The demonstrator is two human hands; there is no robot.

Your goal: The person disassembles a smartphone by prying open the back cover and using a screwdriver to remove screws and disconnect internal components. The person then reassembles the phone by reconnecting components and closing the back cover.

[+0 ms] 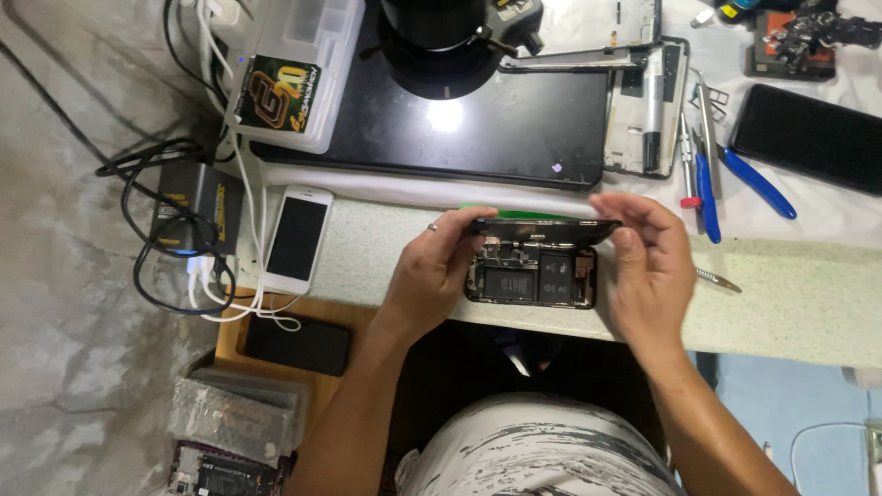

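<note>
An opened black smartphone body (pixel 531 278) lies on the speckled bench top near its front edge, with its battery and boards showing. Its screen panel (pixel 547 229) stands tilted up along the far edge. My left hand (pixel 436 271), with a ring on one finger, grips the left end of the panel and phone. My right hand (pixel 646 262) pinches the panel's right end, fingers curled over it.
A black mat (pixel 514 129) under a microscope base (pixel 432 55) lies behind. A white phone (pixel 296 237) and a charger box (pixel 197 207) with cables sit left. Blue-handled pliers (pixel 735 179), a dark phone (pixel 813 136) and a phone frame (pixel 648 106) lie right. A black phone (pixel 299 344) rests lower left.
</note>
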